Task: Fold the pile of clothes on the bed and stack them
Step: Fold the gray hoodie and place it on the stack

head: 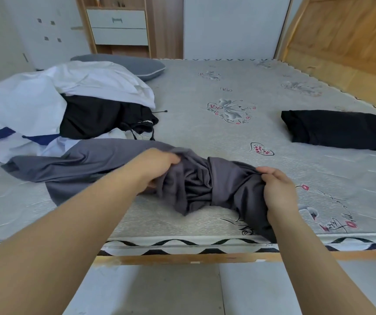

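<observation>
A dark grey garment [96, 162] lies bunched near the front edge of the bed [205, 226], its left part spread flat toward the pile. My left hand [157, 167] grips a fold of it at the middle. My right hand [277, 189] grips its right end, which droops over the mattress edge. The unfolded pile [53, 96] sits at the left: white cloth on top, a black garment [96, 117] with drawstrings under it, and a blue-and-white piece at the far left. A folded black garment [336, 129] rests at the right.
A grey pillow [137, 64] lies behind the pile. A wooden headboard [345, 42] runs along the right side. A cabinet with white drawers [117, 27] stands against the far wall. Grey floor tiles [182, 292] show below the bed's wooden frame.
</observation>
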